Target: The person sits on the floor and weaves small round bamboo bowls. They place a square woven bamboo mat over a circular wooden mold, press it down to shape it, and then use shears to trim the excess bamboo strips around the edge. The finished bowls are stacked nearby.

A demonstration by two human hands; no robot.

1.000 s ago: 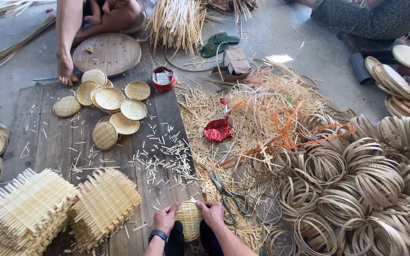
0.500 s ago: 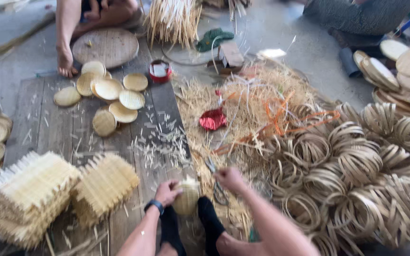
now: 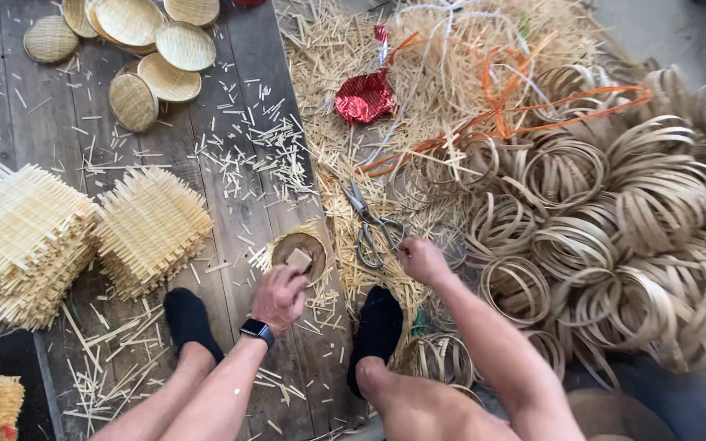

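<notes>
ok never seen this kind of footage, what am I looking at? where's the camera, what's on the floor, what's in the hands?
No machine here: a person works with two bare hands. The one view comes from a camera worn on the person's head, looking down past the knees and black-socked feet.

The left hand, with a smartwatch on its wrist, presses on a small round woven piece with a pale block on it, lying on the dark wooden boards. The right hand reaches to the scissors lying in loose straw; whether it grips them yet I cannot tell.

Around: two stacks of square woven mats at left, small round woven trays at top left, cut splinters across the boards, a red crumpled foil piece, orange strips, and a big heap of bent bamboo hoops at right.
</notes>
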